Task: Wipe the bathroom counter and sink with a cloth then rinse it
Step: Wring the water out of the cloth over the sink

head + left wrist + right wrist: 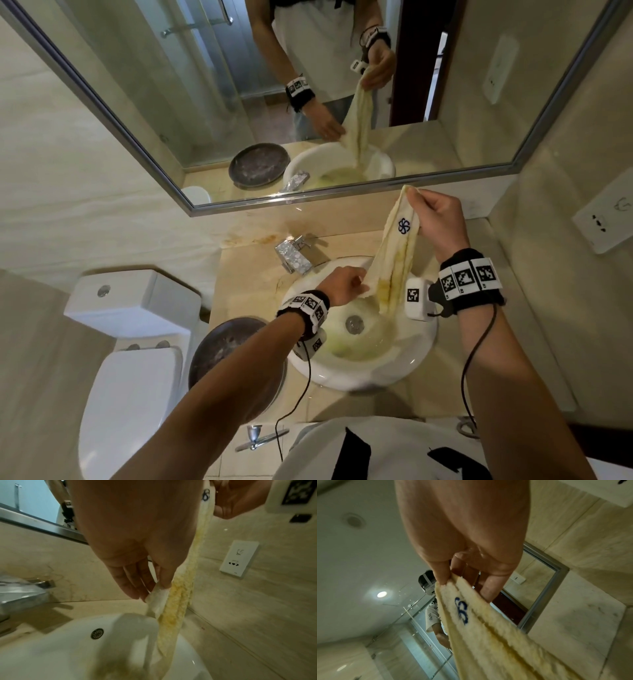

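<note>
A: Where is the cloth [397,253]?

B: It hangs in a long strip between the two hands, over the sink [404,370]. The right hand [440,219] is up high and pinches the top end. The left hand [344,286] is lower and pinches a side edge with its fingertips [147,597].

A: Which way does it run?

B: Top to bottom, leaning a little. The yellow, dirty end dangles below the left hand into the bowl.

A: Where is the tap [294,255]?

B: Just past the left hand, on the surface [250,274]. I see no water running. I think the left hand is nearer, so it could turn the water on for the rinse.
</note>
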A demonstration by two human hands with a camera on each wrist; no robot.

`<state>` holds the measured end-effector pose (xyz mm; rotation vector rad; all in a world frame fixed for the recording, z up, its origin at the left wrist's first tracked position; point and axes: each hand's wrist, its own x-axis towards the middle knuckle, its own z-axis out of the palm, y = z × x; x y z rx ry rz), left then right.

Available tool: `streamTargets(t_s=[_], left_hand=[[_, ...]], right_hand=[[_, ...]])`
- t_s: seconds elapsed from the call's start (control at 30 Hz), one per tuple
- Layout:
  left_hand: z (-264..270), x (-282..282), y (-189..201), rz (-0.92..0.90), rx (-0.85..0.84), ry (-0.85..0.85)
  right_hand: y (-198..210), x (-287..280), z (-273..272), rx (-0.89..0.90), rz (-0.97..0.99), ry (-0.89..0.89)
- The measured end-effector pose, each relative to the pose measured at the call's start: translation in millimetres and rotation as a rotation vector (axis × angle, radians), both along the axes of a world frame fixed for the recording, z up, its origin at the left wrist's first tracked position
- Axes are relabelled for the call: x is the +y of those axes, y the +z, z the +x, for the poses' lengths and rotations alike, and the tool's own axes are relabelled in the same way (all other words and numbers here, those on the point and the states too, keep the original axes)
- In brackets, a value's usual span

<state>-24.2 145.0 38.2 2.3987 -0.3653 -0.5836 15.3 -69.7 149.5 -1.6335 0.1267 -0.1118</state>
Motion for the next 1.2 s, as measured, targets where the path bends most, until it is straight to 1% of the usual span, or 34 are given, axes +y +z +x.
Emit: streamTargets(t_s=[0.1,0.2,0.27,0.37,0.43,0.5,0.57,0.67,0.77,0.87,0.97,1.1,1.2], left_hand=[[-1,20,17,-0.012,0.143,0.076],[-3,41,38,-0.182,0.269,0.221],[-3,44,54,-0.317,0.273,0.293],[-4,33,81,-0.54,0.297,0.434],[-1,24,94,-0.674,0.31,0.56],[2,16,103,-0.789,0.33,0.675],[3,11,111,-0.862,0.342,0.733],[6,12,122,-0.888,0.294,0.776],[10,21,130,-0.935,0.283,0.853],[14,28,136,-0.985,0.314,0.908],[16,28,141,-1.013,0.355,0.926],[19,28,151,-0.956,0.392,0.914],[23,33,157,-0.93,0.413,0.856]], right_hand=[[-3,0,-2,-0.001,0.014,-0.065],[-9,3,-5,0.03,0.042,-0.139],[-18,7,-4,0.092,0.064,-0.129],[-33,18,-2,0.196,0.086,-0.045],[-34,29,-2,0.239,0.109,0.037],[-31,42,-3,0.227,0.124,0.126],[-25,56,-6,0.19,0.138,0.217],[-17,75,-14,0.128,0.119,0.338],[-10,84,-21,0.059,0.112,0.406],[-5,87,-24,0.029,0.124,0.407],[-3,88,-24,-0.007,0.161,0.393],[-4,84,-21,-0.033,0.164,0.447],[-7,82,-17,-0.06,0.097,0.401]])
